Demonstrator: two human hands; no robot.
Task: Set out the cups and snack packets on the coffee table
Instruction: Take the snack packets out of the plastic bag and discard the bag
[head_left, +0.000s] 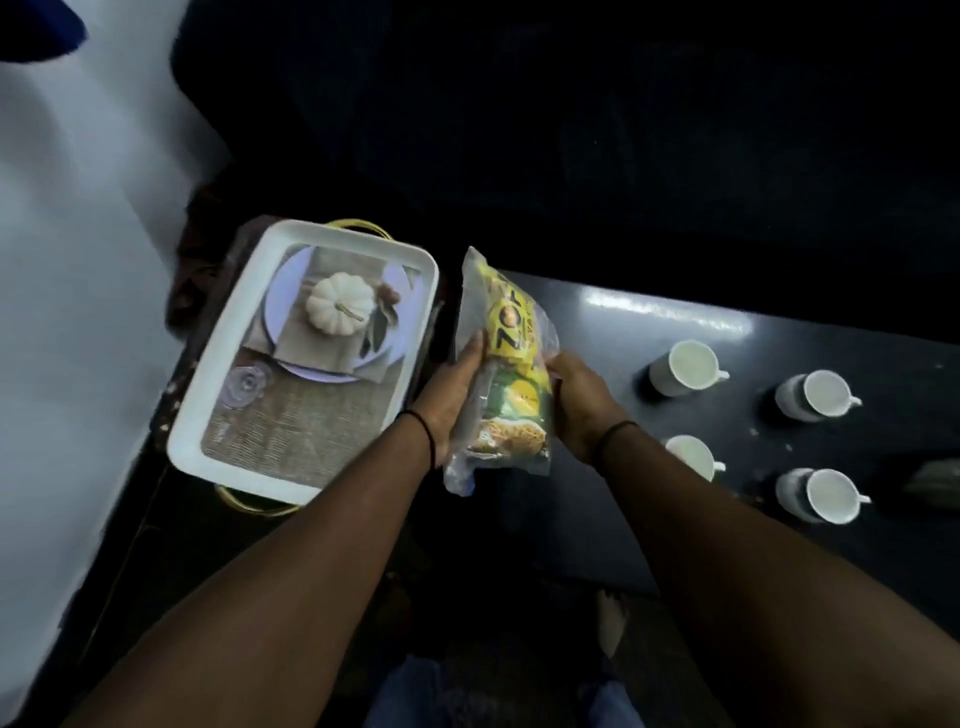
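A yellow and green snack packet (511, 364) with clear plastic edges hangs in the air between the tray and the dark coffee table (623, 519). My left hand (452, 400) grips its left side and my right hand (582, 400) grips its right side. Several white cups stand on the table to the right: one at the back (685, 368), one far right (818, 395), one partly hidden behind my right wrist (693, 454), and one at the front right (823, 494).
A white tray (244, 384) with a printed pumpkin picture and gold handles rests on a dark stand to the left. A greyish object (935, 483) lies at the table's right edge. A white wall fills the left side.
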